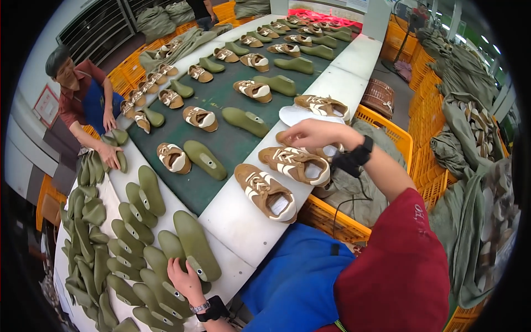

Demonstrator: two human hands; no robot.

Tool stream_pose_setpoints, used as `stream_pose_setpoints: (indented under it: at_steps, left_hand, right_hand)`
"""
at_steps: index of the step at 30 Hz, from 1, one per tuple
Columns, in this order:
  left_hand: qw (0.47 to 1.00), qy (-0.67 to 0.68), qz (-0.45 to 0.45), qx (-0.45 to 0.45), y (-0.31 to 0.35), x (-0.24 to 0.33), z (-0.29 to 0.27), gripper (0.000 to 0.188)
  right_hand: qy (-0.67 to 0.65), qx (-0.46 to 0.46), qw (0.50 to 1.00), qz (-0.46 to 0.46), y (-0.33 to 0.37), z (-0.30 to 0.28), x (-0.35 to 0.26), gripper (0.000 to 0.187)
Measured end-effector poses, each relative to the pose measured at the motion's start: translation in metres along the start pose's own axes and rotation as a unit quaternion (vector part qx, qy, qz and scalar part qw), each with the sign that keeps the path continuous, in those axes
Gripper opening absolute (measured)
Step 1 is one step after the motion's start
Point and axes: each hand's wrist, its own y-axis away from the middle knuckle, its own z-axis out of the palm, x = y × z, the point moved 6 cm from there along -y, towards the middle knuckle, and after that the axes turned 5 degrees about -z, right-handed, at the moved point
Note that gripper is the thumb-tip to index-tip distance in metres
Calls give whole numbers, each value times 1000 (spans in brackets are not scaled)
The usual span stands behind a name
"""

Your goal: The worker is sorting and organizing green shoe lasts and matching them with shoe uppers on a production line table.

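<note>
My left hand lies low over the rows of green shoe lasts, its fingers and thumb around a green shoe last. Beside it stretches a larger last. My right hand reaches to the white ledge, with bent fingers on a brown shoe; the hand covers part of that shoe. Closer to me on the ledge are two more brown sneakers with white stripes, a middle one and a near one. Behind my right hand, another sneaker sits by a pale flat sheet.
A green conveyor belt carries sneakers and lasts in pairs. Across it, a co-worker handles lasts at the left. A yellow crate with grey cloth stands under my right arm. Stacked yellow crates line the right side.
</note>
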Motion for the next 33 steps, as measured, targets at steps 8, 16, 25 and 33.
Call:
stream_pose_setpoints:
  at_steps: [8,16,25,33]
  left_hand:
    - [1000,-14,-2,-13,4,4,0,27]
    - [1000,-26,7,-14,1,6,3,28]
    - [1000,21,9,-11,-3,0,3,26]
    - [837,498,-36,-224,12,131,-6,58]
  right_hand:
    - [129,308,897,290,123,-47,199,46]
    - [-143,302,847,413,107,-5,257,70]
    - [-66,498,842,196,91,-29,173,65]
    - [173,446,862,-166,49,38,-84,63]
